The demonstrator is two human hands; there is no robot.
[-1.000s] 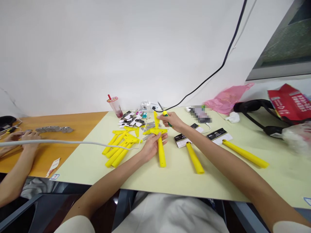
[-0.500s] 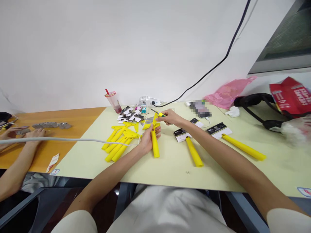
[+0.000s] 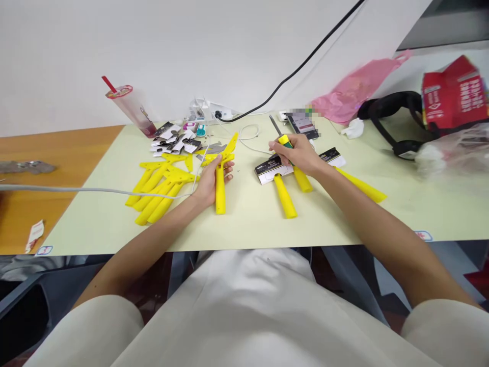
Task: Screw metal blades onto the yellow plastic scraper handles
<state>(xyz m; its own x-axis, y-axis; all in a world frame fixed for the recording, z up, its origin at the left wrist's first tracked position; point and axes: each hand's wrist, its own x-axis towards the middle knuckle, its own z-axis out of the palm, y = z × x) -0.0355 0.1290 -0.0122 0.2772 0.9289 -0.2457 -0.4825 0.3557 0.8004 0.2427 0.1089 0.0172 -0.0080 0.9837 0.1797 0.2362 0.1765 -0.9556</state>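
My left hand (image 3: 207, 179) is closed around a yellow scraper handle (image 3: 220, 198), held upright with its wide head at the top. In my right hand (image 3: 305, 154) is a screwdriver (image 3: 284, 141) with a yellow and green grip, its shaft pointing up and left, apart from the scraper. Several more yellow handles (image 3: 162, 196) lie in a pile left of my left hand. Behind it are grey flat blades (image 3: 216, 148). Below my right hand lie yellow-handled scrapers (image 3: 286, 199) whose heads are covered by black-and-white cards (image 3: 269, 172).
Loose black-and-white cards (image 3: 176, 140) sit beside a drink cup (image 3: 133, 109) with a red straw. A white cable (image 3: 95, 190) crosses over the left side. Toward the back are a power strip (image 3: 200, 109), a phone (image 3: 303, 125), a pink bag (image 3: 346, 97) and a black headset (image 3: 382, 122).
My right hand has drawn the screwdriver right, away from the scraper, above the carded ones. My left hand keeps its hold. The view has shifted, and the other person's hands have left it.
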